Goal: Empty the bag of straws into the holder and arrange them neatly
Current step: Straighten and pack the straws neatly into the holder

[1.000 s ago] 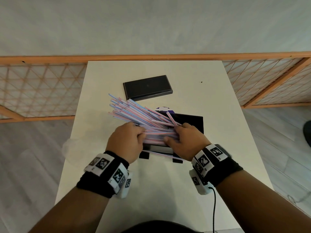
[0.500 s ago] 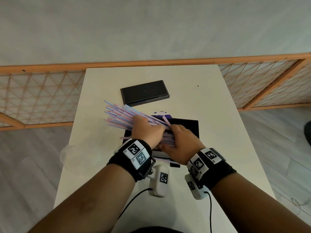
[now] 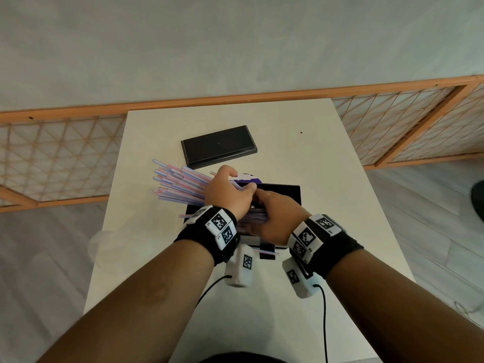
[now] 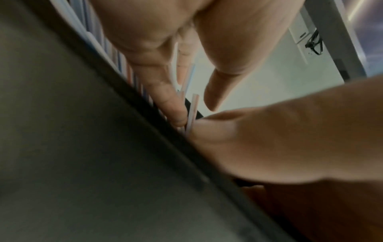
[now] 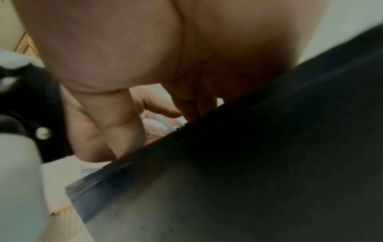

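Observation:
A bundle of pink, blue and white straws lies slanted across the black holder, with its far ends fanning out past the holder's left side. My left hand lies on top of the bundle with its fingers stretched along the straws against the holder's wall. My right hand covers the near ends of the straws inside the holder. Its thumb rests at the holder's rim, and its fingers reach in beside a few straw tips. One loose straw lies by the holder's front.
The holder's flat black lid lies farther back on the white table. A crumpled clear bag sits at the table's left edge. A purple and white item shows behind the holder. An orange lattice fence rings the table.
My left hand has moved from the bundle's near side up and over its top, toward the holder. The right hand has stayed on the near ends. The straws lie lower in the holder.

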Motion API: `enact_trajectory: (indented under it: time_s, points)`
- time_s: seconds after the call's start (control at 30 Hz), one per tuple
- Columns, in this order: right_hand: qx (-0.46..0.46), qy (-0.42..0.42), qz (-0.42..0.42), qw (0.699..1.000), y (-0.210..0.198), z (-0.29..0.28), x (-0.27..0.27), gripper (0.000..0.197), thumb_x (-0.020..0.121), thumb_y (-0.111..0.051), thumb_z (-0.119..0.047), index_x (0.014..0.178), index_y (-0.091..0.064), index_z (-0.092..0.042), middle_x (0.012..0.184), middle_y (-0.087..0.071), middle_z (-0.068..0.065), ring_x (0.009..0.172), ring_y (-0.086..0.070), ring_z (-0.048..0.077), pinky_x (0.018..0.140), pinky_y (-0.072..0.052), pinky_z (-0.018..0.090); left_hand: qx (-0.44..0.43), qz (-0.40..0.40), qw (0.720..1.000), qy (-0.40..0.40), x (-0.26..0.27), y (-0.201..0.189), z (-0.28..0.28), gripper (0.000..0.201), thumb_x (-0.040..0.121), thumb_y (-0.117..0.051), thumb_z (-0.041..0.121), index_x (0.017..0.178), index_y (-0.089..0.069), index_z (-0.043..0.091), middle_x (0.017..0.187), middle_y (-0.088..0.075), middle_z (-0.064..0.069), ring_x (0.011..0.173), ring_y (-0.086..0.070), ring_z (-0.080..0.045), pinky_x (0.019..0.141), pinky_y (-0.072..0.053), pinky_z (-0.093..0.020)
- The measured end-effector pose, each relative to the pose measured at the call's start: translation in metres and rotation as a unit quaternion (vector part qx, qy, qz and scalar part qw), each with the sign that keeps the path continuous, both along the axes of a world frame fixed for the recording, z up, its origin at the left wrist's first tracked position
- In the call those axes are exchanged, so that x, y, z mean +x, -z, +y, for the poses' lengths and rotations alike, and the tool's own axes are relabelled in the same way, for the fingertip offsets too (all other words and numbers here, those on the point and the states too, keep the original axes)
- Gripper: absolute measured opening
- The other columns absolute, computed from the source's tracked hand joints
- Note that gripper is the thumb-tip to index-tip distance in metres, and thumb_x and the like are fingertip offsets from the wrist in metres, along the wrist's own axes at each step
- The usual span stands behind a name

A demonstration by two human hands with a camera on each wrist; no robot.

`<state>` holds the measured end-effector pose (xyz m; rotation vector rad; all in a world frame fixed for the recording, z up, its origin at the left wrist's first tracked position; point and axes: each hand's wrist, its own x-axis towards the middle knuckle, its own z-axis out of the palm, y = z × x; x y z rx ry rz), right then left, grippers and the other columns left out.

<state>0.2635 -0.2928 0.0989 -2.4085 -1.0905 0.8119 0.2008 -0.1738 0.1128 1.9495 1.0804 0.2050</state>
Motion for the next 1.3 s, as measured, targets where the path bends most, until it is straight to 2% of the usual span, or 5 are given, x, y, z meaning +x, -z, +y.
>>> enact_trajectory:
  time_s: [0.47,1.03,1.17,1.23,1.3]
  points:
    - [0.011,0.039,0.004,0.999,-0.015,0.004,0.001,0.033,0.078,-0.069,-0.034,0.11,-0.061,-0.026,0.099,-0.065,-0.005,0.091,-0.062,0.018,0.08,-0.051,0.029,0.091,0.005,0.995,0.038,-0.005,0.008,0.013,0.019,0.09,-0.069,0.019,0.109,-0.068,0.015,0.098,-0.071,-0.005,0.085,-0.063,-0.02,0.069,-0.04,-0.023]
    - [0.079,0.056,-0.08,0.992,-0.023,0.007,-0.005,0.059,0.075,-0.074,-0.036,0.128,-0.052,-0.02,0.117,-0.056,0.002,0.106,-0.054,0.023,0.091,-0.048,0.038,0.179,-0.098,0.976,0.081,-0.022,-0.027,0.012,0.005,0.085,-0.071,0.017,0.088,-0.075,0.018,0.075,-0.07,0.005,0.068,-0.066,-0.015,0.067,-0.05,-0.024]
    - [0.156,0.057,-0.083,0.983,-0.031,0.016,-0.012,0.05,0.072,-0.049,-0.055,0.108,-0.061,-0.022,0.098,-0.063,0.001,0.089,-0.055,0.02,0.076,-0.046,0.034,0.227,-0.174,0.949,0.132,-0.041,-0.057,0.004,0.005,0.083,-0.075,0.016,0.083,-0.076,0.02,0.063,-0.061,0.016,0.052,-0.057,0.002,0.057,-0.043,-0.004]
    - [0.153,0.069,-0.057,0.984,-0.035,0.021,-0.012,0.017,0.079,-0.052,-0.044,0.076,-0.057,-0.028,0.073,-0.061,-0.002,0.07,-0.055,0.019,0.064,-0.042,0.03,0.207,-0.205,0.944,0.153,-0.049,-0.067,0.004,0.006,0.083,-0.076,0.015,0.085,-0.076,0.021,0.065,-0.066,0.016,0.055,-0.062,0.001,0.057,-0.049,-0.008]
    - [0.163,0.085,-0.05,0.982,-0.039,0.024,-0.011,0.033,0.085,-0.062,-0.029,0.058,-0.044,-0.03,0.056,-0.051,-0.007,0.058,-0.049,0.018,0.058,-0.036,0.027,0.177,-0.229,0.943,0.161,-0.056,-0.078,0.005,0.014,0.083,-0.075,0.018,0.097,-0.074,0.022,0.075,-0.072,0.011,0.062,-0.069,-0.002,0.061,-0.057,-0.024]
